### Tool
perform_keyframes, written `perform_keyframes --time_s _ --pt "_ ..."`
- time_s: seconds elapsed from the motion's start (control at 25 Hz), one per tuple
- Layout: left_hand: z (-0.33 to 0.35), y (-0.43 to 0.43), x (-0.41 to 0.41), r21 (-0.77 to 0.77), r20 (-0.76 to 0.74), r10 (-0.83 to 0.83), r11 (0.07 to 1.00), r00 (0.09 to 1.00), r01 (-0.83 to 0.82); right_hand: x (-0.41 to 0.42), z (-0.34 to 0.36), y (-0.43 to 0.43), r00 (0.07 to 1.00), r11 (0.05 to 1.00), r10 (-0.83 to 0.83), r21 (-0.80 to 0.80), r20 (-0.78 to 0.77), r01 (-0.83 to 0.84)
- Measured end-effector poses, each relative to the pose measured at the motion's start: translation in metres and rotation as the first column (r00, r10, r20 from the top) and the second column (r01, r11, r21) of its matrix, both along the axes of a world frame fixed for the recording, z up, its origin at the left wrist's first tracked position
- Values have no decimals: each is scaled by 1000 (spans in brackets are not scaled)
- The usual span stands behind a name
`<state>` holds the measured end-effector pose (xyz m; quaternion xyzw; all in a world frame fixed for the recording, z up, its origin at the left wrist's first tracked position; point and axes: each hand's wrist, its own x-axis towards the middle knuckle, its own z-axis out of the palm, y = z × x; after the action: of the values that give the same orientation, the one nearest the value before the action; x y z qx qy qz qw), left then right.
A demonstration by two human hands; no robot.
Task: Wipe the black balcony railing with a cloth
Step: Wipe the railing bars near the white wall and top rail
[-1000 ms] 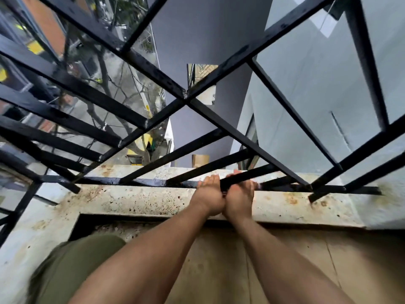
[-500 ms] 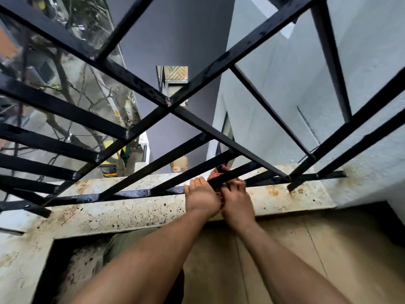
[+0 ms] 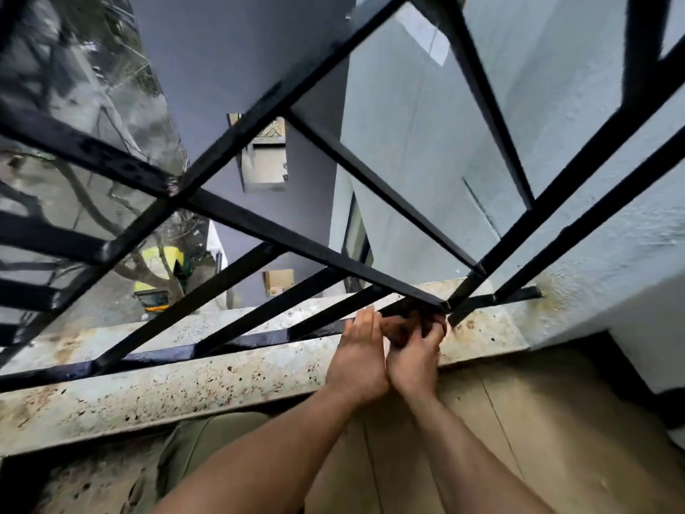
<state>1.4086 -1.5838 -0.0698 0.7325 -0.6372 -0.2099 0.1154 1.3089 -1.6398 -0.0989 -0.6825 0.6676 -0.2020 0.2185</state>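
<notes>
Right hand (image 3: 415, 352) holds cloth (image 3: 397, 329) against railing bar (image 3: 315, 249) slanting up-left.

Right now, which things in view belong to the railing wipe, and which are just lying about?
Job: black railing, cloth, left hand, right hand gripping the cloth.
Lying about: stained ledge, cardboard box below, yellow vehicle on the street.

Ran slantwise from lower left to right: a pale concrete ledge (image 3: 185, 387), pitted with dark specks and blotched brown. Carried the black railing (image 3: 178, 356), bottom bar laid flat along the top, slanted bars rising from it. Showed rust stains (image 3: 474, 328) by the bar's right end. Butted into the pale wall (image 3: 593, 291) there.
</notes>
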Motion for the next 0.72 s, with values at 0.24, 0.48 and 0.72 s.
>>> perform_keyframes --time_s 0.24,0.48,0.72 --pt "16 -3 9 131 -103 -20 991 994 34 1 36 -16 986 971 -66 219 -151 98" --pt "80 7 -2 -552 -90 -7 833 996 -44 -40 69 -3 940 984 -99 -105 327 140" --pt "125 -24 6 -211 624 -86 938 776 274 -66 71 -36 891 885 118 -360 -439 -295"
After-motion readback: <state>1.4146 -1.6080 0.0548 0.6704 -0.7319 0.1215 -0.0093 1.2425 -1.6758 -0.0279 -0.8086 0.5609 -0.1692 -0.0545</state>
